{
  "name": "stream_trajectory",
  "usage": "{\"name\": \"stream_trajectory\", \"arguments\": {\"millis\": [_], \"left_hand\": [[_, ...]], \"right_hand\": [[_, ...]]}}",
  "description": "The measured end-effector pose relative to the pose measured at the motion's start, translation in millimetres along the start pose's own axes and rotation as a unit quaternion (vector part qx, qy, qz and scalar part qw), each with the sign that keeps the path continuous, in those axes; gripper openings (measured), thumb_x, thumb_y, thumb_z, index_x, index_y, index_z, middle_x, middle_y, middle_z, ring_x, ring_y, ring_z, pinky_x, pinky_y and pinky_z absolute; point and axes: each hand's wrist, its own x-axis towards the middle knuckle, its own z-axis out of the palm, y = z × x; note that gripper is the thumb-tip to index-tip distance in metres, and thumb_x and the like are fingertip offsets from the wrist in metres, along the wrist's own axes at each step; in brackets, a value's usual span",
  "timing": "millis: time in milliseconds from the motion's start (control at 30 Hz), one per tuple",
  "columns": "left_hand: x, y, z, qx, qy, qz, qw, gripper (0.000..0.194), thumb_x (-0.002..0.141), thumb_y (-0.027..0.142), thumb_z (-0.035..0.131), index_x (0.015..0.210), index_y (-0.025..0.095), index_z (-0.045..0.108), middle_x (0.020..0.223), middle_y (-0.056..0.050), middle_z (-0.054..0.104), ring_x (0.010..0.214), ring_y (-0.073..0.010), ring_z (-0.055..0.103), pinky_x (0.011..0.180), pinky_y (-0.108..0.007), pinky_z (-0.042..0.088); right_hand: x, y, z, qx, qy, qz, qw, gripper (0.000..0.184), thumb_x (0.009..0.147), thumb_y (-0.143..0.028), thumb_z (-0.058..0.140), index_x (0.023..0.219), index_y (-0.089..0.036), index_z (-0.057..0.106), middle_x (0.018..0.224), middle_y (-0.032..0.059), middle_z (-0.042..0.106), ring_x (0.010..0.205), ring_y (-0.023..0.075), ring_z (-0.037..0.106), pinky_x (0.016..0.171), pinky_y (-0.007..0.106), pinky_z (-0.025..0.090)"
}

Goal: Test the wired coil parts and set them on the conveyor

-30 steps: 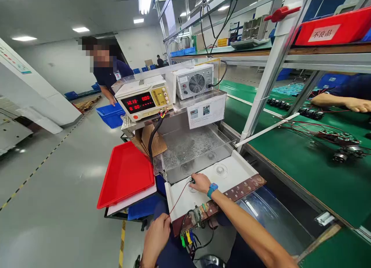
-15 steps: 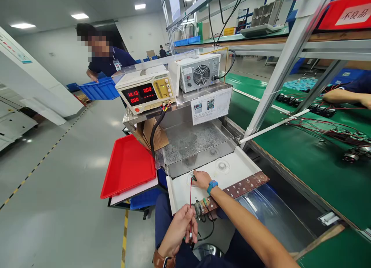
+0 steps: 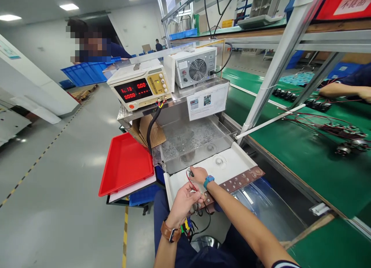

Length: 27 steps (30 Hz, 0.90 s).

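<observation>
Left hand (image 3: pixel 184 201) moved nearer right hand (image 3: pixel 199 175), pinching red wire (image 3: pixel 189 182).

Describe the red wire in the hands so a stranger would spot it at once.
From the box with red digits, look down to the white tray. Over its left part, the thin red wire curves from the right hand to the left hand. Unlike the red wires on the green bench, it spans these two hands.

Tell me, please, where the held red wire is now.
In the head view, the red wire is below centre, over the left part of the white tray, between the small part in the right hand and the left hand.
</observation>
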Motion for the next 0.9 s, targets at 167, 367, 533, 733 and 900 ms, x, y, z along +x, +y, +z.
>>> {"name": "stream_trajectory", "arguments": {"millis": [167, 367, 533, 733, 900], "left_hand": [[38.9, -34.1, -13.7, 0.098, 0.136, 0.075, 0.983, 0.032, 0.063, 0.042, 0.076, 0.075, 0.016, 0.06, 0.066, 0.0, 0.061, 0.06, -0.0124, 0.057, 0.057, -0.023, 0.044], [55.7, -61.9, -22.8, 0.166, 0.154, 0.106, 0.968, 0.02, 0.067, 0.033, 0.071, 0.073, 0.017, 0.061, 0.064, 0.002, 0.06, 0.056, -0.011, 0.051, 0.057, -0.023, 0.038], [57.2, -73.7, -25.7, 0.198, 0.145, 0.108, 0.963, 0.018, 0.069, 0.033, 0.067, 0.072, 0.019, 0.057, 0.063, 0.002, 0.058, 0.059, -0.0135, 0.054, 0.063, -0.025, 0.042], [60.2, -77.1, -26.7, 0.231, 0.134, 0.11, 0.957, 0.014, 0.072, 0.031, 0.062, 0.075, 0.02, 0.054, 0.064, 0.001, 0.058, 0.064, -0.0151, 0.056, 0.065, -0.026, 0.044], [61.6, -77.9, -27.0, 0.279, 0.148, 0.103, 0.943, 0.015, 0.071, 0.032, 0.063, 0.072, 0.02, 0.054, 0.059, 0.004, 0.055, 0.058, -0.0133, 0.052, 0.06, -0.024, 0.039]], "right_hand": [[0.4, -0.2, -3.6, -0.002, -0.02, 0.007, 1.0, 0.036, 0.085, -0.041, 0.055, 0.115, -0.02, 0.055, 0.102, 0.0107, 0.071, 0.096, 0.0253, 0.066, 0.075, 0.03, 0.042], [0.2, -0.1, -8.9, 0.007, -0.029, 0.006, 1.0, 0.037, 0.083, -0.04, 0.057, 0.114, -0.02, 0.055, 0.104, 0.011, 0.071, 0.096, 0.0257, 0.066, 0.074, 0.03, 0.041], [-0.4, -1.4, -10.4, 0.008, -0.04, 0.016, 0.999, 0.042, 0.084, -0.042, 0.056, 0.119, -0.018, 0.053, 0.107, 0.0126, 0.07, 0.1, 0.0259, 0.064, 0.078, 0.03, 0.041], [-1.0, -2.1, -11.9, 0.011, -0.041, 0.022, 0.999, 0.04, 0.084, -0.041, 0.058, 0.117, -0.018, 0.054, 0.106, 0.0124, 0.07, 0.1, 0.0259, 0.064, 0.079, 0.03, 0.041], [-0.7, -1.5, -11.5, 0.012, -0.044, 0.02, 0.999, 0.041, 0.084, -0.042, 0.058, 0.117, -0.019, 0.053, 0.105, 0.0121, 0.07, 0.1, 0.0259, 0.065, 0.078, 0.03, 0.042]]}}
